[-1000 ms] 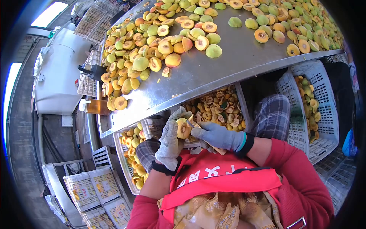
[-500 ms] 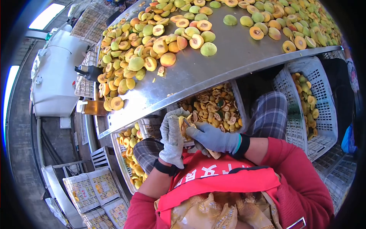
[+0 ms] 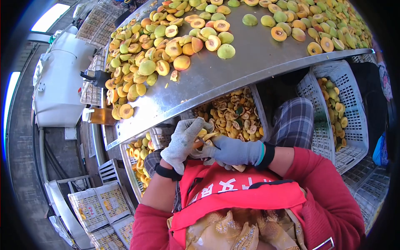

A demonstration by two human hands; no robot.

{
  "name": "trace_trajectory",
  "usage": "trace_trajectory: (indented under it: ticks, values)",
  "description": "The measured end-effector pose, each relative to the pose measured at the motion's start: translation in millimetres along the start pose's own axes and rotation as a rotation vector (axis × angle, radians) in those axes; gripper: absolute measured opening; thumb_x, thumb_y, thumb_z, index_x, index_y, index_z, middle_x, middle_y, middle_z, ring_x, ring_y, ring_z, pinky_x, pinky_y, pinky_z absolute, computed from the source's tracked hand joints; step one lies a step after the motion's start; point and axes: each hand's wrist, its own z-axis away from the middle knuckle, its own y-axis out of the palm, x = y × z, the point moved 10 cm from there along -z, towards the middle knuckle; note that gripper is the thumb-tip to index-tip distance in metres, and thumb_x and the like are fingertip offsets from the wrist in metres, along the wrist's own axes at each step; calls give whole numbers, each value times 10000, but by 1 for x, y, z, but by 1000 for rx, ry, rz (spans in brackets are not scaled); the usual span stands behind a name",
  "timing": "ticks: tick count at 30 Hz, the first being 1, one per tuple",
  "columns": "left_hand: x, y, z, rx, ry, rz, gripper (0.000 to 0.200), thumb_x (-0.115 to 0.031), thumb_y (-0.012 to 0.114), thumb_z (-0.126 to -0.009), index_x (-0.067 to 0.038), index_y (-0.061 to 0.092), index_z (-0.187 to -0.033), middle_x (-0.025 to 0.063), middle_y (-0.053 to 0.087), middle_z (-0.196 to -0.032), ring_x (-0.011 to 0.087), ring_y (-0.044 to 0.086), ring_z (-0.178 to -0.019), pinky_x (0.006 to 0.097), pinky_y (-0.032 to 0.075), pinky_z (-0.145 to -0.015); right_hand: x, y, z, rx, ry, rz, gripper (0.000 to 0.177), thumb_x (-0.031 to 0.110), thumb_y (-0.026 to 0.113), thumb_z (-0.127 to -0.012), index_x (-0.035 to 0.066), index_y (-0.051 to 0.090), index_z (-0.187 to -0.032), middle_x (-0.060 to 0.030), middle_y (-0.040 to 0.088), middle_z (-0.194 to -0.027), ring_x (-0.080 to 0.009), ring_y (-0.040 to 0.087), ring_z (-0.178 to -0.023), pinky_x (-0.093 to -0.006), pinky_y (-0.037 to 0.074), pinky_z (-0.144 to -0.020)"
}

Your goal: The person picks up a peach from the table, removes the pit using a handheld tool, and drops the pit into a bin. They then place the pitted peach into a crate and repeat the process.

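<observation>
In front of my apron, my left hand (image 3: 182,143), in a pale grey knit glove, is closed around a yellow peach half (image 3: 202,133), mostly hidden by the fingers. My right hand (image 3: 236,151), in a blue-grey coated glove, is closed on a small knife; the light end of its handle (image 3: 239,168) shows below the palm, and the blade is hard to make out against the fruit. Both hands meet at the peach half. Just beyond them, under the table edge, a crate (image 3: 261,109) holds cut peach pieces and peelings.
Many peach halves (image 3: 146,67) lie on the steel table (image 3: 250,46), whose front edge runs just beyond my hands. Crates of peaches stand at my left (image 3: 129,166) and right (image 3: 354,104). A bottle of amber liquid (image 3: 102,116) sits at the table's left end.
My left hand has tilted over and moved slightly down and left, with its wrist lower. My right hand has stayed nearly in place. The blade shows less now.
</observation>
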Motion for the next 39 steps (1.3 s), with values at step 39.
trace_trajectory:
  ticks: [39]
  values:
    - [20, 14, 26, -249, -7, 1226, 331, -322, 561, -870, -51, 537, -1060, 119, 624, -936, 230, 618, -781, 339, 516, -718, 24, 64, 21, 418, -30, -853, 347, 431, 406, -936, 100, 485, -873, -15, 398, -482, -128, 370, -308, -259, 329, -268]
